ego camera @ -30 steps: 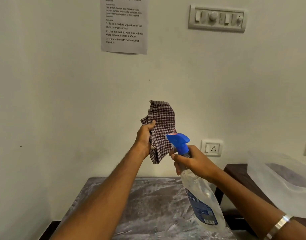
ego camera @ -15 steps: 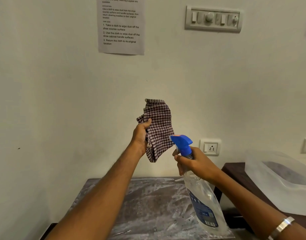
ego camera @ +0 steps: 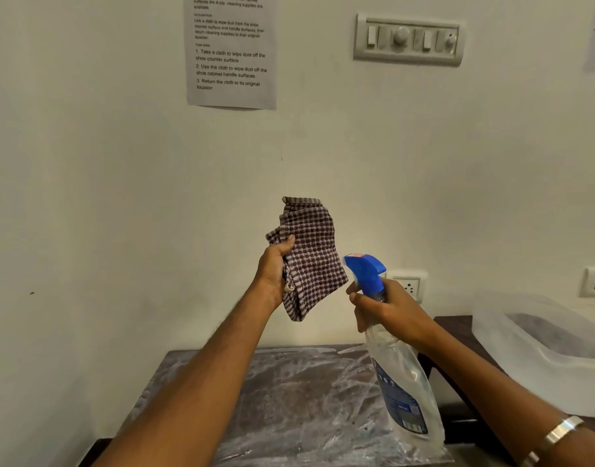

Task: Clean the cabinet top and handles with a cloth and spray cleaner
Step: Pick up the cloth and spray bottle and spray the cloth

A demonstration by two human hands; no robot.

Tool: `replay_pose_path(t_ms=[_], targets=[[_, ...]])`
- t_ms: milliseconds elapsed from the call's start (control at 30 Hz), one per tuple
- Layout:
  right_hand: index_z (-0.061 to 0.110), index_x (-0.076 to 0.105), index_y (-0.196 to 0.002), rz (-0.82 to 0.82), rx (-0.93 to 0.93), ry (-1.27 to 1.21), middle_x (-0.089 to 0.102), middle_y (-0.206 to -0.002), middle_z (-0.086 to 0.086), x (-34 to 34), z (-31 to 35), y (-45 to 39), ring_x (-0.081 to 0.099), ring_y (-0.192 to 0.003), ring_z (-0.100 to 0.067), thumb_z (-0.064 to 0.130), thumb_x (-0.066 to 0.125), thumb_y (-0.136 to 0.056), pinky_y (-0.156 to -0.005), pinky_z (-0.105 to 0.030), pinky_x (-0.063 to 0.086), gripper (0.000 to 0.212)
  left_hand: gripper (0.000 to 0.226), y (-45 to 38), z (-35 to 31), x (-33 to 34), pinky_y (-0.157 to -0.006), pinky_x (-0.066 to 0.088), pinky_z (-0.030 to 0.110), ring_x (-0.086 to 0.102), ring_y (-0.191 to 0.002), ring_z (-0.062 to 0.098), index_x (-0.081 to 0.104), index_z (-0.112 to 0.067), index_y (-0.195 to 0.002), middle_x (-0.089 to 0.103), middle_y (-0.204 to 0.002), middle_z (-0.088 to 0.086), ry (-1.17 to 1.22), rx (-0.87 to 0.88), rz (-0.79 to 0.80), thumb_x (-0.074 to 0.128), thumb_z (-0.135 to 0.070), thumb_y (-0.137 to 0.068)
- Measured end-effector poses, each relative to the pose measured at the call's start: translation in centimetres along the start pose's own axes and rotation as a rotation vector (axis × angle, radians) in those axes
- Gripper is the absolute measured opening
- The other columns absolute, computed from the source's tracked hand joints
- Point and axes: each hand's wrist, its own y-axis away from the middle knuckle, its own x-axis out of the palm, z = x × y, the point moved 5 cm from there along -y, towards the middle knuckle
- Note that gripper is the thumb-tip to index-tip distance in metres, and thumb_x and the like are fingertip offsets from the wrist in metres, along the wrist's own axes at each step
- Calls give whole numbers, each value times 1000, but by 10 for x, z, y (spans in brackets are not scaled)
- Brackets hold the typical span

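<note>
A: Above the dusty surface point(ego camera: 289, 399), left hand point(ego camera: 272, 267) grips cloth point(ego camera: 311, 261); right hand point(ego camera: 387, 311) grips spray bottle point(ego camera: 402, 382), nozzle beside cloth.

B: Risk?

A: Nozzle slightly off-aim; mist could hit the wall.

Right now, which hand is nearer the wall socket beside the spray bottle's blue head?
Right. The right hand grips the spray bottle just below-left of the socket; the left hand holds the cloth farther left.
</note>
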Motion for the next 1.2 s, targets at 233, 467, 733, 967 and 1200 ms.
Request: replay_pose_path(t_ms=[233, 467, 733, 967, 1200], targets=[[11, 60, -93, -19, -20, 20, 70, -74, -6, -17, 13, -2, 66, -69, -17, 39, 57, -85, -73, -28, 55, 30, 31, 10, 19, 26, -81, 56, 45, 68, -95, 34, 62, -4, -118, 70, -111, 17, 16, -55, 44, 50, -23, -97], [11, 59, -95, -21, -31, 76, 70, -84, -10, -22, 20, -4, 67, -69, -12, 25, 60, -90, -64, -14, 52, 15, 27, 15, 29, 38, -60, 58, 34, 72, -76, 26, 66, -6, -109, 75, -89, 10, -34, -79, 99, 48, -24, -98], [19, 57, -101, -130, -15, 58, 67, -91, -4, -42, 18, -5, 64, -79, -15, 48, 53, -74, -69, -17, 50, 40, 33, 20, 33, 46, -82, 57, 44, 69, -97, 34, 62, -3, -120, 72, -109, 16, -58, -72, 77, 51, -23, -96], [14, 61, -92, -188, -42, 105, 65, -78, -3, -61, 18, -8, 60, -69, -14, 36, 61, -87, -70, -26, 51, 22, 31, 20, 38, 57, -73, 58, 38, 71, -88, 29, 63, -2, -119, 73, -104, 15, -61, -82, 122, 50, -19, -97], [15, 59, -100, -231, -57, 69, 67, -81, -13, -84, 17, 1, 66, -78, -32, 38, 58, -84, -85, -48, 56, 28, 29, 20, 45, 71, -64, 57, 33, 72, -80, 25, 62, -3, -118, 74, -97, 12, -57, -87, 151, 49, -18, -98]])
